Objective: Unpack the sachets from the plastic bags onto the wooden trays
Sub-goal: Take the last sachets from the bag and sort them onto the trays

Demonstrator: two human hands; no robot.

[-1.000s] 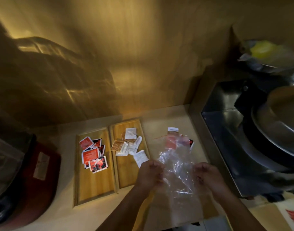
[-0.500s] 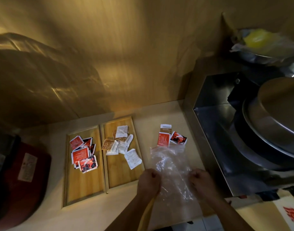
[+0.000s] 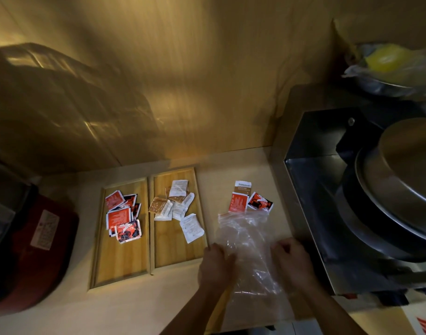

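Note:
A clear plastic bag [image 3: 248, 240] lies flat on the counter, its mouth pointing away from me. My left hand [image 3: 215, 263] grips its left edge and my right hand [image 3: 292, 258] grips its right edge. Three sachets [image 3: 249, 199], one brown and white, two red, lie on the counter just beyond the bag's mouth. The left wooden tray [image 3: 117, 269] holds several red sachets [image 3: 122, 216]. The right wooden tray [image 3: 178, 255] holds several white and brown sachets [image 3: 177, 206].
A steel box with a large round pan [image 3: 400, 180] stands close on the right. A red appliance [image 3: 33, 250] sits at the left edge of the counter. A metal bowl with a yellow item in plastic [image 3: 388, 66] is at the far right. The wall rises right behind the trays.
The bag was held up with sachets inside a second ago; now it lies lowered on the counter and the three sachets rest outside its mouth. Both hands have dropped towards me.

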